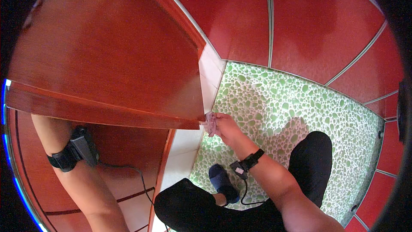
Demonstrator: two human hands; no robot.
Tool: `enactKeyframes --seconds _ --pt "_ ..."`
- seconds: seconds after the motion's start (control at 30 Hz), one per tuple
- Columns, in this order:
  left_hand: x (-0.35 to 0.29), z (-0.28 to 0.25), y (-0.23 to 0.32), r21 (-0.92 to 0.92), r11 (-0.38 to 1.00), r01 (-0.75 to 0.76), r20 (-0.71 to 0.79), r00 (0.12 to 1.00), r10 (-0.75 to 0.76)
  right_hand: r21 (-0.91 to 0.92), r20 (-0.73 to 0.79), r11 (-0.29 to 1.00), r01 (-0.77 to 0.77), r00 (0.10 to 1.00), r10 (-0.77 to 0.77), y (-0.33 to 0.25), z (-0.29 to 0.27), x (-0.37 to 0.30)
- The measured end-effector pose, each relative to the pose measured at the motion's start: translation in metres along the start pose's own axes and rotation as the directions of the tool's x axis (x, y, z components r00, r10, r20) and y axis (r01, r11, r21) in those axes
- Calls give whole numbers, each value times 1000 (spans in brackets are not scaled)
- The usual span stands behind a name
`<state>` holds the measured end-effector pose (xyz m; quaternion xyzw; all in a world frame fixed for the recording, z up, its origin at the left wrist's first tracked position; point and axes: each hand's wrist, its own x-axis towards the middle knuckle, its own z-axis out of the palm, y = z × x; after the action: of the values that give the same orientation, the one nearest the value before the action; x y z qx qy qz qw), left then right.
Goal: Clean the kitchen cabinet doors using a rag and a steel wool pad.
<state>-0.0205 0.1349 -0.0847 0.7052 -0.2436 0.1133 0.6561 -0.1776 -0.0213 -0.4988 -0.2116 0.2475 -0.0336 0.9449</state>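
Note:
A reddish-brown wooden door (116, 47) fills the upper left, its lower edge running across the view. At the door's right-hand corner my right hand (225, 128) is closed on a crumpled purplish-grey cloth (210, 124). The cloth touches or lies right beside the corner; I cannot tell which. My left forearm (83, 184) reaches up from below and passes under the door's edge, so the door hides my left hand. Each forearm carries a black strap with a small device, the left device (84, 146) and the right device (239, 169).
Another red-brown wooden panel (137, 150) stands below the door, beside white tiles (182, 150). Red cabinet doors (322, 25) line the far right. The floor (266, 99) has a green and white pebble pattern. My bent knees and a blue-socked foot (221, 182) are close below; cables (124, 166) hang from the devices.

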Motion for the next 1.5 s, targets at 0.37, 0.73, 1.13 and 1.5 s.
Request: enactKeyframes --seconds 0.37,0.73,1.13,1.5 --pt "-27 8 17 -266 962 -63 412 895 173 4 71 994 108 992 -108 -71 6 164" --pt "-13 2 -10 -148 987 -56 54 996 65 -267 -42 930 251 961 -272 -119 51 133" --pt "20 -34 -17 334 872 -358 303 917 260 -168 2 980 105 994 -106 -11 29 -7" --pt "6 1 -2 81 997 6 -159 987 7 -304 79 952 37 997 -13 -16 3 -33"
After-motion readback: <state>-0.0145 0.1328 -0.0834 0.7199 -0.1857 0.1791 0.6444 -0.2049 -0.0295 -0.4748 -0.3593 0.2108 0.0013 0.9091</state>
